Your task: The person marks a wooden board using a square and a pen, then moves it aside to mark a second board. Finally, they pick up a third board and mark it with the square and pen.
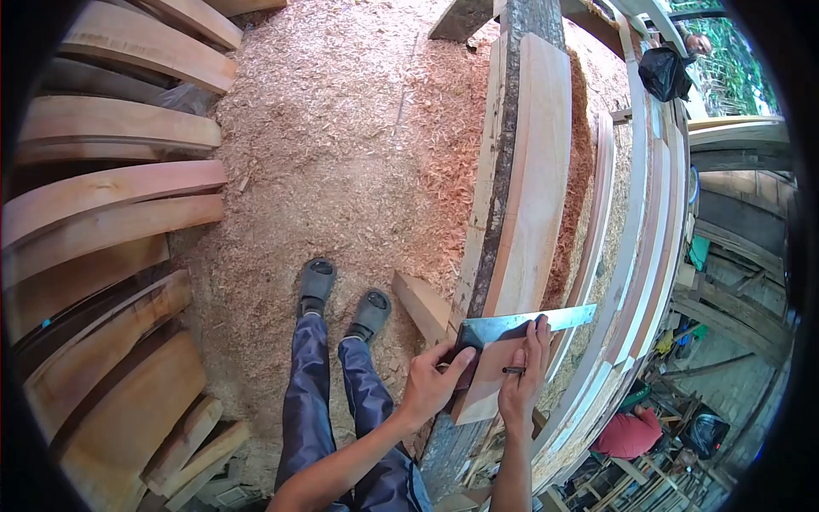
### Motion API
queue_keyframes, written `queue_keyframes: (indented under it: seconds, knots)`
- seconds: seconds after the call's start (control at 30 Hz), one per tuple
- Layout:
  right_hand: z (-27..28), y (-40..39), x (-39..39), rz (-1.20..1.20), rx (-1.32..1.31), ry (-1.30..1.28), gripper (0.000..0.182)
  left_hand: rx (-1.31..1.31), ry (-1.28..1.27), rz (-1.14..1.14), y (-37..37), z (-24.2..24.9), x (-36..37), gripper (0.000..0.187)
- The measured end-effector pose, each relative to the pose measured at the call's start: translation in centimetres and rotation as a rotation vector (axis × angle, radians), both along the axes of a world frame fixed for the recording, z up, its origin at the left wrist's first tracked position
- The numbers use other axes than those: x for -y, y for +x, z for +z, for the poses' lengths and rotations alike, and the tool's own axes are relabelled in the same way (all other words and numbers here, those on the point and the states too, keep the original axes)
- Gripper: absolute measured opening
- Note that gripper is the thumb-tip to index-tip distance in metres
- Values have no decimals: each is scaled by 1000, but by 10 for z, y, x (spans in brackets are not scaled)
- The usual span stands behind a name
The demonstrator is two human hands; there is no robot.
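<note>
A long pale board (537, 171) with a curved edge lies flat on a rough timber beam (514, 77). Across its near end sits a try square, its metal blade (567, 318) reaching past the board's right edge. My left hand (431, 381) grips the square's dark stock (469, 340) against the left edge of the board. In my right hand (522, 386) is a short dark pencil (514, 369), held low over the board just below the blade. Fingers of that hand extend up onto the blade. The pencil's tip is too small to make out.
Curved boards (119, 124) are stacked along the left. Wood shavings (333, 128) cover the floor. A wood block (422, 303) lies by my feet. Long strips (653, 247) run along the right; a black bag (665, 74) hangs there. A person in red (630, 433) is at lower right.
</note>
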State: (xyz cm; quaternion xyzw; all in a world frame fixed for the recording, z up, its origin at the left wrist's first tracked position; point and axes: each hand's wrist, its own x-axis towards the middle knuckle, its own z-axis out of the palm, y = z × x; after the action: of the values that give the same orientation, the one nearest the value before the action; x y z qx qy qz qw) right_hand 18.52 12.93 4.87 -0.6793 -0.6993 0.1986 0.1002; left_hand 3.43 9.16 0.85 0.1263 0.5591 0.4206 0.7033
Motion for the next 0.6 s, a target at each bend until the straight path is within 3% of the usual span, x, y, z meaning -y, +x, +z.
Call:
queue_keyframes:
  seconds: [0.1,0.23,0.3,0.53,0.6]
  knots:
    - [1,1,-3,12,3,-10,41,-174,64,53,5,7,-7,33]
    - [0,0,-12,44,55,10,42,-138,29,106,8,5,-20,32]
    - [1,0,-17,58,75,0,43,-247,63,25,4,8,-28,31]
    - [4,-4,-22,31,59,24,42,-312,122,52,6,7,-37,30]
    - [9,-10,-24,49,228,33,41,-307,121,82,5,8,-40,31]
